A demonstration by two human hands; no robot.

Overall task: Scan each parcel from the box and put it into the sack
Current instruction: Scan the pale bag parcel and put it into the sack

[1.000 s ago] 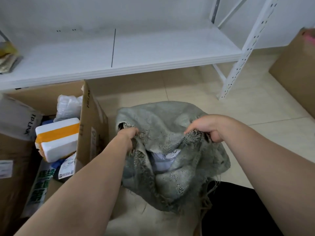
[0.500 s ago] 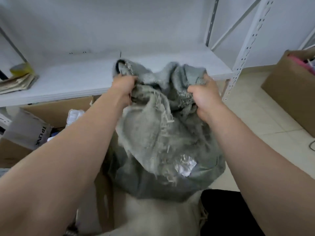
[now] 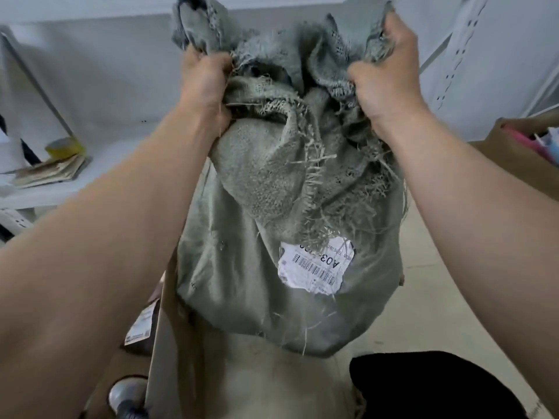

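Now that the frayed grey-green woven sack (image 3: 242,267) has been hoisted to twelve o'clock, left hand (image 3: 205,83) and right hand (image 3: 390,77) each clamp a grip on its bunched mouth; filling seems done.

Parcel storeroom: white slotted shelving (image 3: 455,60), cardboard boxes (image 3: 172,343), barcode-labelled sack (image 3: 242,282).

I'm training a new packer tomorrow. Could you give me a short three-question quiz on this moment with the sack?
1. True or false: the left hand and right hand both grip the frayed mouth of the grey-green woven sack.
2. The torn white paper label on the sack reads: A) A03 B) B12 C) C07.
3. Fill in: seen from the head camera, the label's print is ____.
Key: 1 true; 2 A; 3 upside down.
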